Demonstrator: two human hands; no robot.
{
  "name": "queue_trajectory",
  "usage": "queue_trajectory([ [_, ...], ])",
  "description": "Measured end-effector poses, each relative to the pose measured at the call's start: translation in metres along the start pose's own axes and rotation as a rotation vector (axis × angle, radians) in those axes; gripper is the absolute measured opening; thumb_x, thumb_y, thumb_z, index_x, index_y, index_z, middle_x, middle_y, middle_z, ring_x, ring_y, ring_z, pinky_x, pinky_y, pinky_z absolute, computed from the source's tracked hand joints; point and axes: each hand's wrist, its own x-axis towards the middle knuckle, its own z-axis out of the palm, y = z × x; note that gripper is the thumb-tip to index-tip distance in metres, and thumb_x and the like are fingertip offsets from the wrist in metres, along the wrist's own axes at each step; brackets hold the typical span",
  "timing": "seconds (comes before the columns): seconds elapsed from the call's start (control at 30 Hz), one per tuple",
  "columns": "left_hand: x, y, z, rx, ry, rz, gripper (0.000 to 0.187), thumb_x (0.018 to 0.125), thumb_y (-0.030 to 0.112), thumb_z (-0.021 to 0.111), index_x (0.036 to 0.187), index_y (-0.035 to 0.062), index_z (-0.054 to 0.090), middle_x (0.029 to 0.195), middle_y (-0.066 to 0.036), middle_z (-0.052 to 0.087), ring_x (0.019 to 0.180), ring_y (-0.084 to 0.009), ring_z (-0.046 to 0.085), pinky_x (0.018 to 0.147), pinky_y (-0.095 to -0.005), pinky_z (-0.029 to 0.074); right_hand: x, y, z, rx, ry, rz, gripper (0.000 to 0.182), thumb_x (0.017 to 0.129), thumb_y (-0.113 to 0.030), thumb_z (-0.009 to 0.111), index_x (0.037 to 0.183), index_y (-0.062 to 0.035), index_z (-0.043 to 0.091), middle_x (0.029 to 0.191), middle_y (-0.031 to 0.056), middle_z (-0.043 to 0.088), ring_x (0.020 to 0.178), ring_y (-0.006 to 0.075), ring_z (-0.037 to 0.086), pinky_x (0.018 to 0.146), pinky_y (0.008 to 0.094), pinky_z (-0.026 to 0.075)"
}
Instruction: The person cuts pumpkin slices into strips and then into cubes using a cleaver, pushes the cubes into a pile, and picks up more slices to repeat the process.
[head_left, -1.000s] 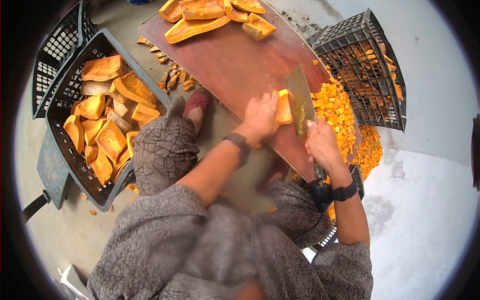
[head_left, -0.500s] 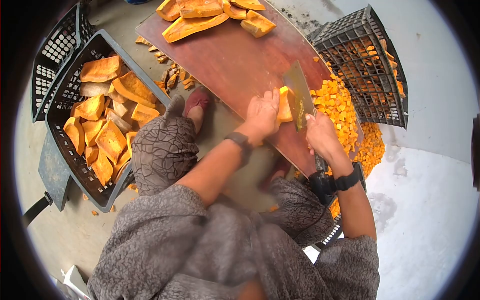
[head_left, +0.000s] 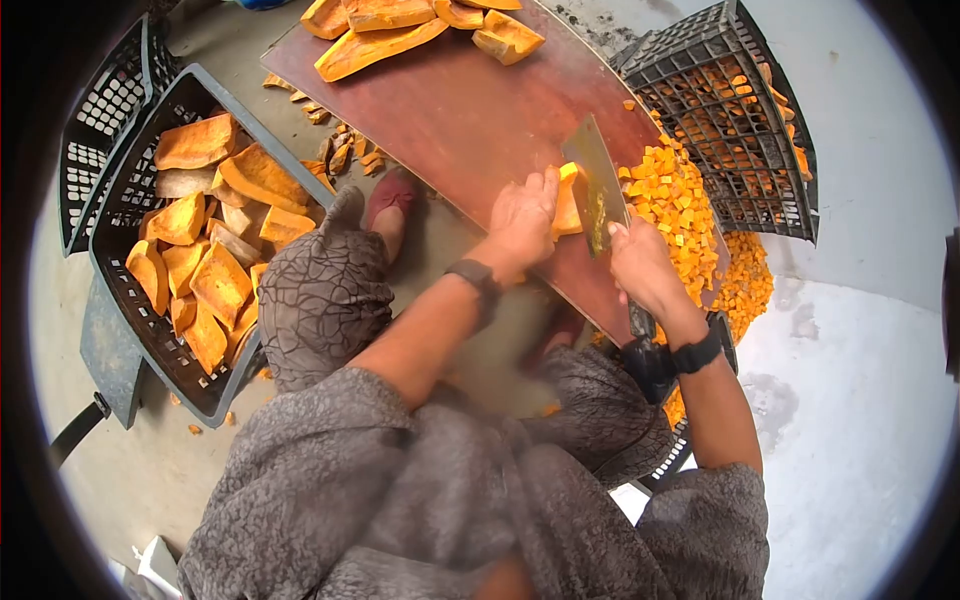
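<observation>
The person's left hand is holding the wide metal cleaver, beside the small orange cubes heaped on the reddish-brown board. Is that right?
Not quite: the head view shows the right hand holding the wide metal cleaver, while the left hand holds a thick orange slab. The cleaver is beside the small orange cubes heaped on the reddish-brown board.

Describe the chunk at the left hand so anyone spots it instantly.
Find the reddish-brown board across the upper middle. Near its lower edge, the left hand holds an orange chunk, just left of the cleaver in the right hand. It is a single block, larger than the small cubes beyond the cleaver and away from the slabs up top.
</observation>
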Motion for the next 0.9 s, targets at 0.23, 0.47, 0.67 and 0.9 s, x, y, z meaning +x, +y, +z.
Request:
queue_trajectory([
  [0.23, -0.003, 0.002, -0.001, -0.003, 0.025, -0.018, 0.081, 0.067, 0.009, 0.073, 0.14, -0.0015, 0.037, 0.109, -0.018, 0.056, 0.094, -0.0347, 0.06, 0.083, -0.041, 0.048, -0.014, -0.021, 0.001, -0.023, 0.078, 0.058, 0.033, 0.098, -0.023, 0.049, 0.092, 0.0089, 0.055, 0.077, 0.0264, 0.063, 0.057, 0.0363, 0.064, 0.047, 0.0437, 0.05],
  [0.47, -0.002, -0.003, 0.009, -0.016, 0.105, -0.006, 0.082, 0.068, 0.009, 0.074, 0.14, -0.0007, 0.038, 0.108, -0.017, 0.056, 0.092, -0.0361, 0.059, 0.08, -0.0422, 0.05, -0.013, 0.041, 0.028, -0.178, 0.175, -0.152, 0.032, 0.101, -0.024, 0.047, 0.095, 0.0077, 0.049, 0.064, 0.0161, 0.055, 0.041, 0.026, 0.056, 0.039, 0.0389, 0.046],
  [0.67, -0.001, -0.002, 0.011, 0.005, 0.105, 0.008, 0.082, 0.066, 0.008, 0.076, 0.138, 0.0021, 0.038, 0.106, -0.017, 0.057, 0.093, -0.0365, 0.059, 0.08, -0.0423, 0.05, -0.02, -0.005, 0.023, 0.071, 0.098, -0.073, 0.031, 0.101, -0.023, 0.047, 0.095, 0.0067, 0.05, 0.064, 0.0176, 0.056, 0.042, 0.0279, 0.057, 0.042, 0.0399, 0.048],
  [0.9, -0.007, -0.002, 0.01, -0.002, 0.167, 0.045, 0.078, 0.065, 0.008, 0.076, 0.134, 0.0028, 0.04, 0.102, -0.017, 0.057, 0.09, -0.037, 0.059, 0.078, -0.0439, 0.049, -0.028, 0.052, 0.032, -0.218, 0.144, -0.089, 0.029, 0.099, -0.022, 0.05, 0.094, 0.0058, 0.051, 0.068, 0.0229, 0.058, 0.046, 0.033, 0.057, 0.047, 0.0427, 0.047],
])
